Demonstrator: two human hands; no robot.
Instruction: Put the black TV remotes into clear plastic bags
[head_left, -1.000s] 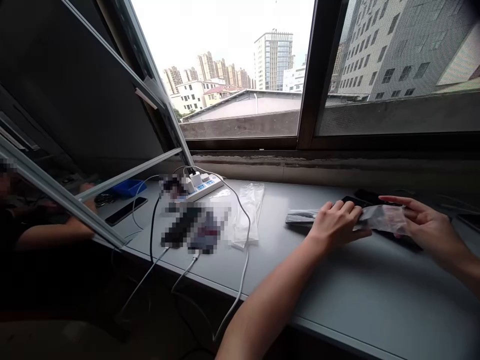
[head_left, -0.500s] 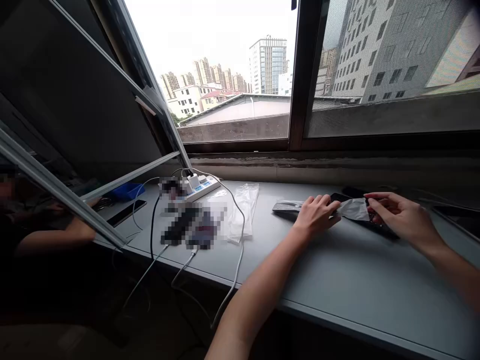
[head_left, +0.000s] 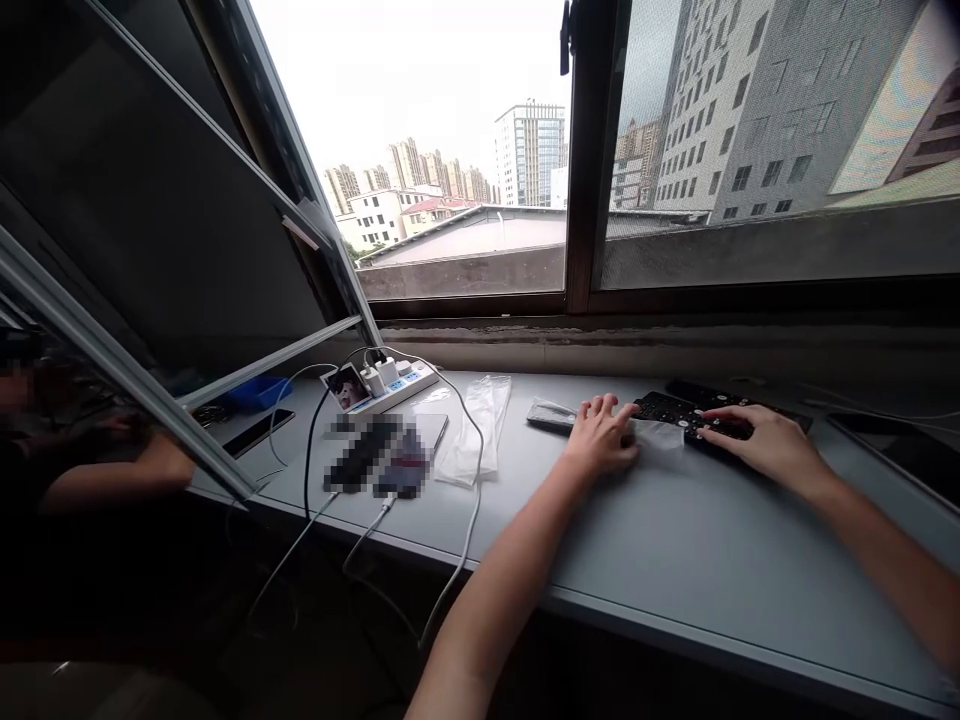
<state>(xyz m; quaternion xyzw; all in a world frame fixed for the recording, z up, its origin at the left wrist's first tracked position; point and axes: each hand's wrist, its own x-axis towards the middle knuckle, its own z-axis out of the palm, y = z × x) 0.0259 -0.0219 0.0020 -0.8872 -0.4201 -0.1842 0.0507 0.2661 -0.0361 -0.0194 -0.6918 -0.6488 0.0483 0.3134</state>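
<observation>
A black remote control (head_left: 664, 408) with rows of buttons lies on the grey window-side bench (head_left: 675, 560). Its left end sits in a clear plastic sleeve (head_left: 654, 434). My left hand (head_left: 600, 440) lies with its fingers spread flat on the sleeve's left part, pressing it onto the bench. My right hand (head_left: 761, 440) is curled over the remote's right end, fingertips on the buttons. The end of a dark wrapped item (head_left: 547, 415) shows just left of my left hand.
Flat clear plastic bags (head_left: 480, 425) lie left of my hands, crossed by a white cable (head_left: 474, 480). A white power strip (head_left: 397, 380) with chargers, blurred-out devices (head_left: 375, 455), a phone (head_left: 259, 432) and a blue tray (head_left: 259, 388) follow. Another person's arm (head_left: 150, 465) rests far left. A dark slab (head_left: 900, 445) lies right.
The remote now shows bare beside my right hand where the plastic covered it before. My right hand went from open above the sleeve to curled on the remote. The view swung right.
</observation>
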